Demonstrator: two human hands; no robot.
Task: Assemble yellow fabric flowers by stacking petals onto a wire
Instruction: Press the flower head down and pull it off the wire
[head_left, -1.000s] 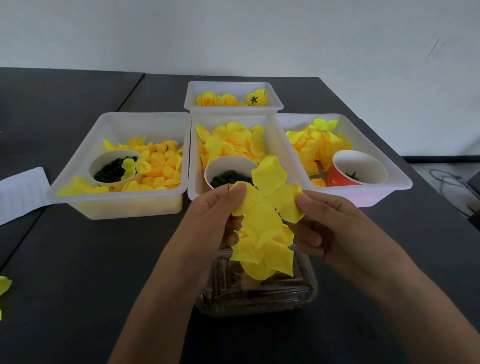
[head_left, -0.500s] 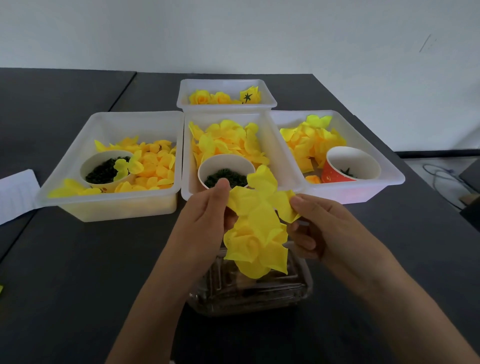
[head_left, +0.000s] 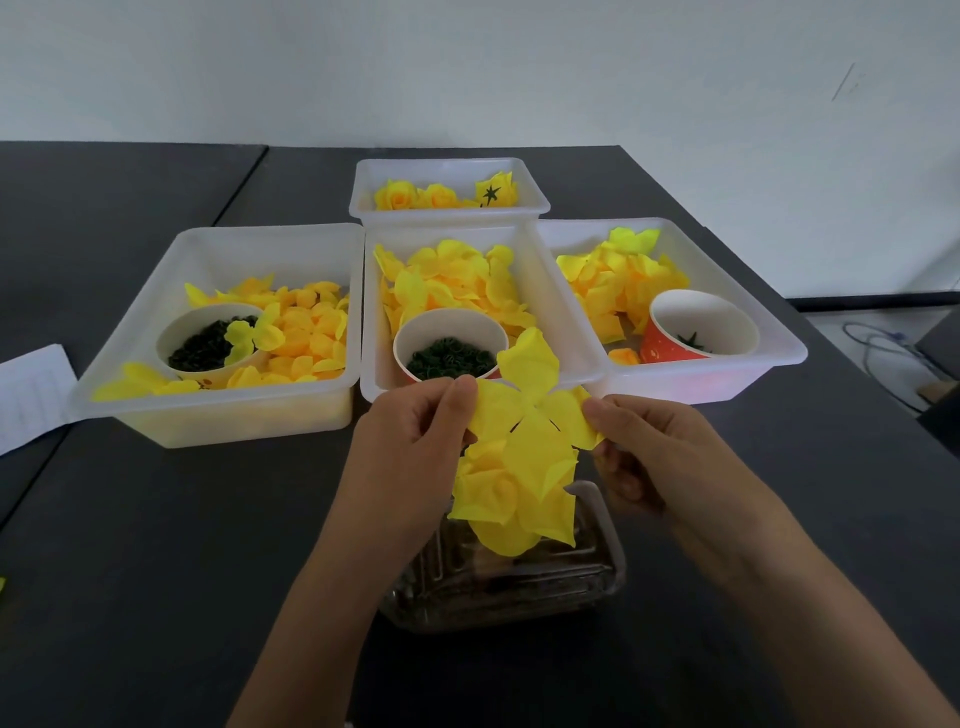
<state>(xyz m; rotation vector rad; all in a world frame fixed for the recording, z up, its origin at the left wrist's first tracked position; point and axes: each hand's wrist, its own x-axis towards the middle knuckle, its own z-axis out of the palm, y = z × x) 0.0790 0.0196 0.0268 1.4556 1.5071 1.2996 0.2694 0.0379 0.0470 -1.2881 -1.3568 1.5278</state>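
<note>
head view: the left hand (head_left: 415, 441) and right hand (head_left: 649, 452) each pinch an edge of a yellow petal layer (head_left: 524, 410), held over a partly stacked flower (head_left: 511, 499), above a clear container (head_left: 509, 577) on the dark tabletop (head_left: 156, 545).

Single head-worn wide-angle view, facing forward and down, close over both hands at 6 o'clock, dark table (head_left: 156, 545) filling the middle, white trays (head_left: 218, 415) toward 12 o'clock, wall beyond, edges perhaps slightly bowed by the lens.
</note>
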